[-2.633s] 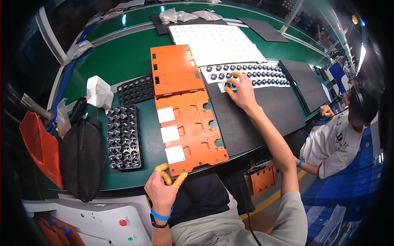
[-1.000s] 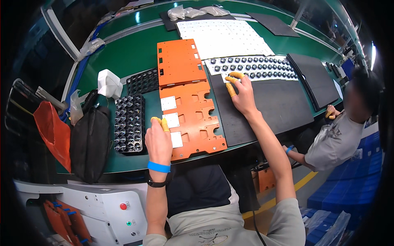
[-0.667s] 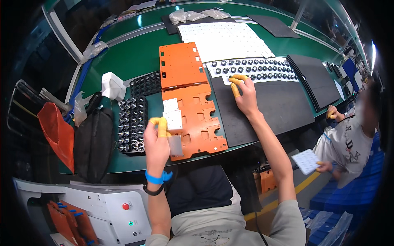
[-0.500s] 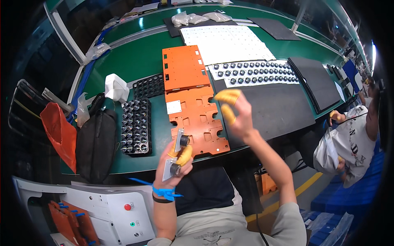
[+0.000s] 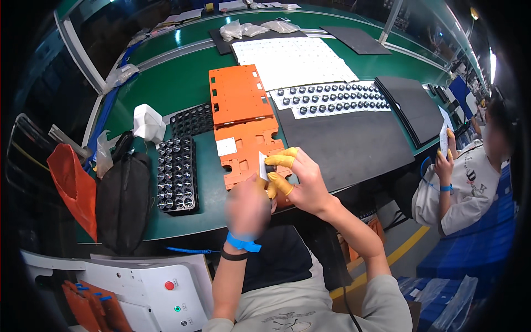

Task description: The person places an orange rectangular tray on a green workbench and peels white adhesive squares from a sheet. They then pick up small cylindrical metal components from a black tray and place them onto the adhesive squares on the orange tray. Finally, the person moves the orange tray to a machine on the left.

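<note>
My left hand (image 5: pixel 249 207), smeared by motion, is closed round a small light metal plate (image 5: pixel 263 166), which stands tilted on edge. A black knob (image 5: pixel 270 169) sticks out from the plate's right side. The thumb and fingers of my right hand (image 5: pixel 307 185), in yellow finger cots, pinch this knob. Both hands meet just above the near end of the orange fixture board (image 5: pixel 249 135) and cover part of it. A white square plate (image 5: pixel 226 146) lies on that board. Whether a second plate is in my left palm is hidden.
Left of the board stands a black tray (image 5: pixel 177 174) of round clear-topped parts, with another black tray (image 5: pixel 192 119) behind. White panels with black knobs (image 5: pixel 334 99) lie to the right, beside dark mats (image 5: pixel 348 146). A co-worker (image 5: pixel 459 182) at the far right holds up a white plate.
My left hand has moved up and right with the plate, and my right hand came down to grip the knob. The second plate has gone from sight. The co-worker has raised a white plate.
</note>
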A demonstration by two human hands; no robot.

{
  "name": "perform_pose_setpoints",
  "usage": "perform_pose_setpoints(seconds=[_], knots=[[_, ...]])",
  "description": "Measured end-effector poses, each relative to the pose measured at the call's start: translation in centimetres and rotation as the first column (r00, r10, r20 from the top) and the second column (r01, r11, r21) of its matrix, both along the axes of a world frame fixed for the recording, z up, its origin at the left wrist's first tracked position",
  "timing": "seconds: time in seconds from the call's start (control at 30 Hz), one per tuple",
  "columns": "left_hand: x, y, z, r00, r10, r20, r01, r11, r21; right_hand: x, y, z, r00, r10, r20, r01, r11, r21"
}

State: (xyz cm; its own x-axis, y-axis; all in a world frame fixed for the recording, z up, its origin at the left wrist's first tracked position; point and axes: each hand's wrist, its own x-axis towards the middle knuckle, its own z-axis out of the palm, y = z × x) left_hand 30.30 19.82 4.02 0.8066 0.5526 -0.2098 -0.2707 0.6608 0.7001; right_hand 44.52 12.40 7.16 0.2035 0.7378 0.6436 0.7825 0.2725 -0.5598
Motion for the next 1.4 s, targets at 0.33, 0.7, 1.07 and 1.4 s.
perform_pose_setpoints(seconds=[0.33, 0.7, 1.07, 1.4], knots=[[-0.6, 1.6, -1.7, 0.988, 0.055, 0.143, -0.028, 0.982, -0.185, 11.8, 5.6, -4.0, 0.895, -0.372, 0.245, 0.387, 0.922, -0.013], [-0.9, 2.1, -2.0, 0.974, -0.005, 0.225, 0.067, 0.962, -0.267, 14.4, 8.9, -6.5, 0.759, -0.384, 0.525, 0.474, 0.879, -0.042], [-1.0, 2.0, -2.6, 0.979, -0.002, 0.204, 0.048, 0.974, -0.222, 14.6, 9.2, -6.5, 0.730, -0.403, 0.552, 0.500, 0.865, -0.031], [-1.1, 2.0, -2.8, 0.963, 0.014, 0.267, 0.055, 0.967, -0.249, 4.4, 5.1, -1.1, 0.933, -0.237, 0.270, 0.194, 0.965, 0.175]])
